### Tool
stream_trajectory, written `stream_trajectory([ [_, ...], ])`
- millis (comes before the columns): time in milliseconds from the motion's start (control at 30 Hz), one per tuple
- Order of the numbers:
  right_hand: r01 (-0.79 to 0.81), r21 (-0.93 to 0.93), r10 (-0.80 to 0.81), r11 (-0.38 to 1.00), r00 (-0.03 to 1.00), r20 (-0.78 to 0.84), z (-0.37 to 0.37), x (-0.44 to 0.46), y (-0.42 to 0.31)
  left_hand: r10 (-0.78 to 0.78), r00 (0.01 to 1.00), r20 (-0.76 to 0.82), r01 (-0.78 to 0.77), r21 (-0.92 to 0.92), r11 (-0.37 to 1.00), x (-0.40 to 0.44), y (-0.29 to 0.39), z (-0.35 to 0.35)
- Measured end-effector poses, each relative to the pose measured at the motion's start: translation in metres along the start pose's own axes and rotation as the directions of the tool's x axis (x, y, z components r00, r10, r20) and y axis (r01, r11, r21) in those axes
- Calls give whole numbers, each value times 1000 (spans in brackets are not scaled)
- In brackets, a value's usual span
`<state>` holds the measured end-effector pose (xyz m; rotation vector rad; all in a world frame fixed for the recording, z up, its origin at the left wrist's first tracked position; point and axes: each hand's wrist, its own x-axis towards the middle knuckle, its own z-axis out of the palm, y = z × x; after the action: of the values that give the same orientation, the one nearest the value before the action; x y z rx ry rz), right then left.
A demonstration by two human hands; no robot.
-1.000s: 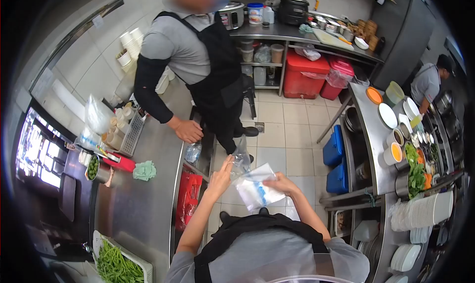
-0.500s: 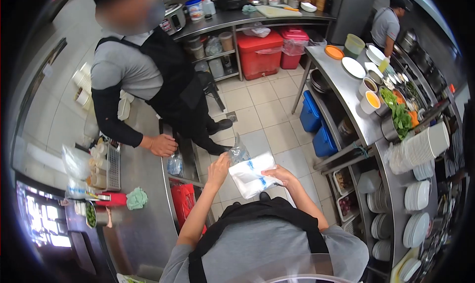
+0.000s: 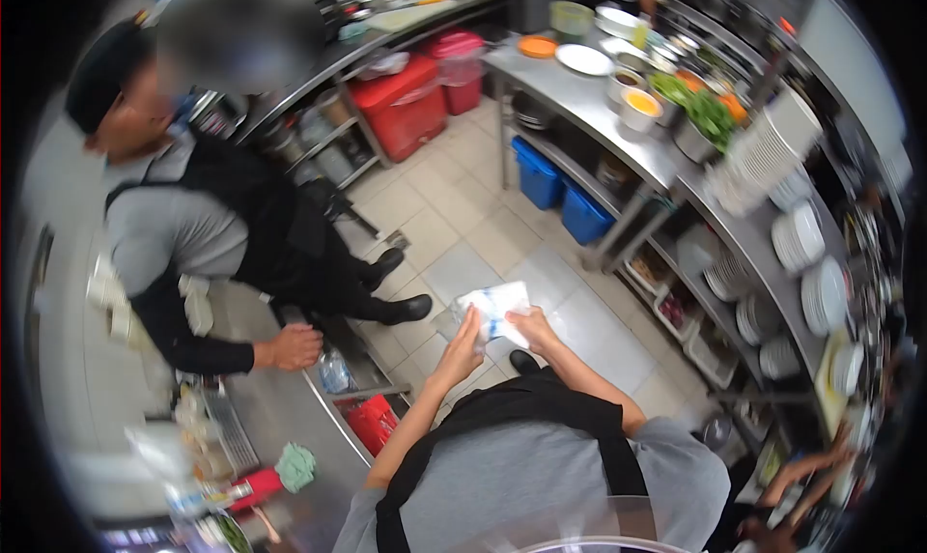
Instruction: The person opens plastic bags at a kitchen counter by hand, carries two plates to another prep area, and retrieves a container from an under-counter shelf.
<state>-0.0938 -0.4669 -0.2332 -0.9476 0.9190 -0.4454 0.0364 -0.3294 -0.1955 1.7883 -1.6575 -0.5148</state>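
Note:
A white plastic packet [image 3: 498, 311] with blue print is held between my two hands, above the tiled floor. My left hand [image 3: 466, 342] grips its left edge, fingers pressed together and pointing up. On the right side, my right hand [image 3: 531, 329] pinches the packet between thumb and fingers. Some clear plastic shows at the packet's left edge, partly hidden by my left fingers.
A co-worker [image 3: 183, 225] stands at the left, one hand on the steel counter [image 3: 290, 408]. To the right, a steel table [image 3: 570, 85] bears plates, tubs and greens. Stacked bowls [image 3: 768, 152] and red bins [image 3: 401, 104] stand further off. Another person's arms [image 3: 806, 471] show lower right.
My view has turned to the right. The packet looks more compact, with less clear plastic sticking out, and my hands are closer together. The co-worker's head has turned.

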Motion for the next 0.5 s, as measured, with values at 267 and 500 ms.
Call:
stream_trajectory([
  [267,545,-735,-679,404,717,158,1,-52,11,-124,927,355,313,-544,778,8,-19,-16],
  [500,427,-869,-588,252,781,213,0,-92,7,-145,887,438,388,-538,748,12,-34,-1],
])
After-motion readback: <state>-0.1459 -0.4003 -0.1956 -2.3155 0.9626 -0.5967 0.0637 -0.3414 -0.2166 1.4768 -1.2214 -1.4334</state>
